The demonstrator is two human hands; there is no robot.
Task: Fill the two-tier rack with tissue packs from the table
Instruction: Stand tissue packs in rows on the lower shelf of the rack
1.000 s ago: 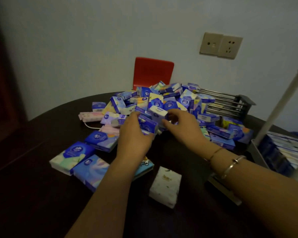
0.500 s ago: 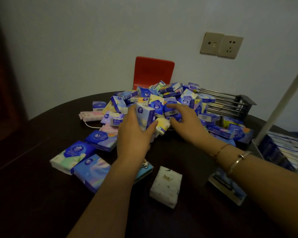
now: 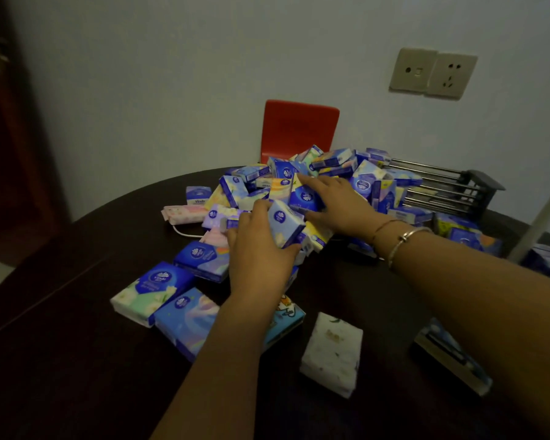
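The dark round table (image 3: 77, 360) carried a big heap of tissue packs (image 3: 340, 182) against the far wall, with a metal rack (image 3: 442, 188) lying just behind the heap to the right and only a pale post (image 3: 540, 217) and a dim sliver of stacked packs showing at the right edge. Flatter packs lay loose in front, a blue one (image 3: 200, 258) and a white one (image 3: 332, 354) among them. The step in hand looked like gathering: the left hand (image 3: 258, 255) curled its fingers round a small stack of packs (image 3: 285, 222), while the right hand (image 3: 337, 201) pinched a blue pack (image 3: 307, 198) at the heap's front. Next, I judged, that pack should join the stack and the bundle be carried to a tier, squeezed evenly so none slips out.
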